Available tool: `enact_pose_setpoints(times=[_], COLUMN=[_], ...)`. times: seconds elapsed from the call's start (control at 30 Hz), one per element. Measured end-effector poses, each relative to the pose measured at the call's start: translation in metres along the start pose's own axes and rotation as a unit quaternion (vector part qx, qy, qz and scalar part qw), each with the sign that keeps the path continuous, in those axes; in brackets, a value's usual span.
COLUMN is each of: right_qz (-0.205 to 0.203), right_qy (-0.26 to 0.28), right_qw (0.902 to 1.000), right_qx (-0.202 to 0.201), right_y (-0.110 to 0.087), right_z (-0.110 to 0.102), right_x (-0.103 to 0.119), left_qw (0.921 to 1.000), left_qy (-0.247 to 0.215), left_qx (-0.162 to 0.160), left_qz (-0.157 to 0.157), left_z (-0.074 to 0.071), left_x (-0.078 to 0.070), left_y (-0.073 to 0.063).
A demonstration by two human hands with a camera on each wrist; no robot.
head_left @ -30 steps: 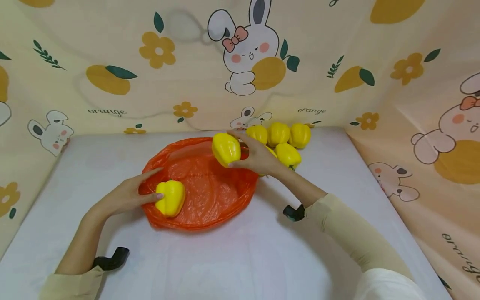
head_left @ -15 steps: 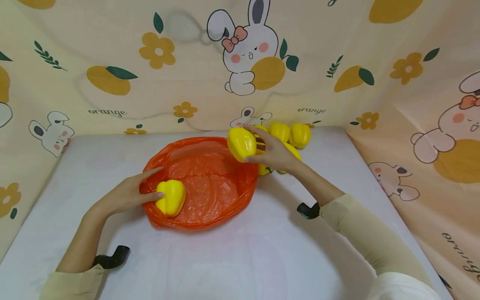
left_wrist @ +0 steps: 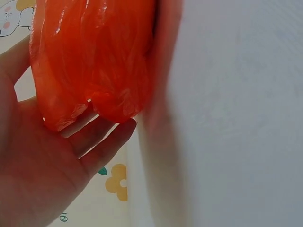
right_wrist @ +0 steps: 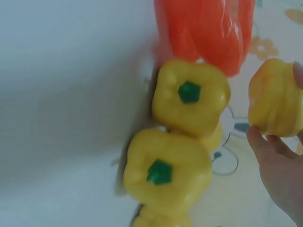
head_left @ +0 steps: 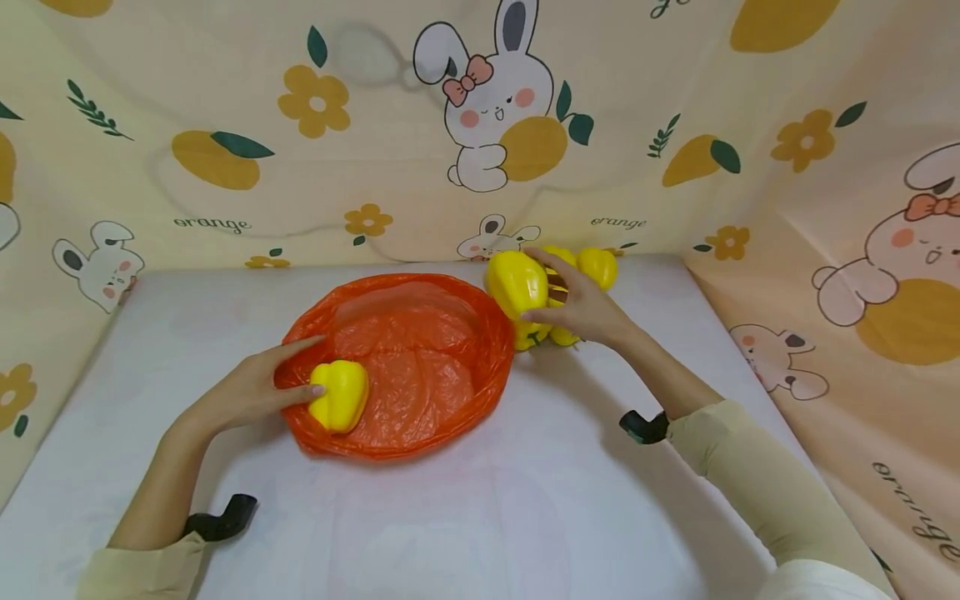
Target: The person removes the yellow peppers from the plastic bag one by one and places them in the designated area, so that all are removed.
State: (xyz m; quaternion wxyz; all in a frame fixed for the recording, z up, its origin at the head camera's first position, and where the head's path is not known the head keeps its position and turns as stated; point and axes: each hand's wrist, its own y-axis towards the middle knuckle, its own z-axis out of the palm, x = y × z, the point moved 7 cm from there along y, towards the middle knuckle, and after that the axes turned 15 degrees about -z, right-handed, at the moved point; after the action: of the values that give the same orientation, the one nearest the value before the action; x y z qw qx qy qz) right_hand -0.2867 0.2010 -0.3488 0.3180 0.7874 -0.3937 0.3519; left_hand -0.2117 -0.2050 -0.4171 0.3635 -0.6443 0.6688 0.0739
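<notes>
In the head view, an orange-red plastic bag (head_left: 412, 442) lies with its mouth spread wide. One yellow bell pepper (head_left: 347, 396) sits at its left side, inside the rim. My left hand (head_left: 247, 387) holds the bag's left rim, thumb over the edge and beside that pepper. The left wrist view shows the fingers (left_wrist: 106, 146) behind the bag's outer wall. My right hand (head_left: 588, 308) grips another yellow bell pepper (head_left: 516, 282) between thumb and fingers, raised just right of the bag. From the right wrist, this held pepper (right_wrist: 274, 97) appears off the table.
Several more yellow bell peppers (head_left: 597, 268) are grouped at the back, right of the bag, partly hidden by my right hand. Two of them show green stems (right_wrist: 189, 92) in the right wrist view. A printed cloth (head_left: 315, 192) hangs behind the white table (head_left: 420, 525).
My right hand has carried its bell pepper rightward, from over the bag's right rim to in front of the grouped peppers. My left hand stays in place at the bag's rim.
</notes>
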Motion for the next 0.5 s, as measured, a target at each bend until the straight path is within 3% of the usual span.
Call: enact_pose_setpoints(times=[0.5], right_qz=[0.041], right_qy=[-0.043], right_qw=[0.9981], right_qx=[-0.016], right_y=[-0.027], right_z=[-0.043], right_x=[-0.024], left_qw=[0.9997], left_qy=[-0.022], left_qx=[0.000], left_qz=[-0.008], left_z=[0.002], left_x=[0.004], left_y=[0.003])
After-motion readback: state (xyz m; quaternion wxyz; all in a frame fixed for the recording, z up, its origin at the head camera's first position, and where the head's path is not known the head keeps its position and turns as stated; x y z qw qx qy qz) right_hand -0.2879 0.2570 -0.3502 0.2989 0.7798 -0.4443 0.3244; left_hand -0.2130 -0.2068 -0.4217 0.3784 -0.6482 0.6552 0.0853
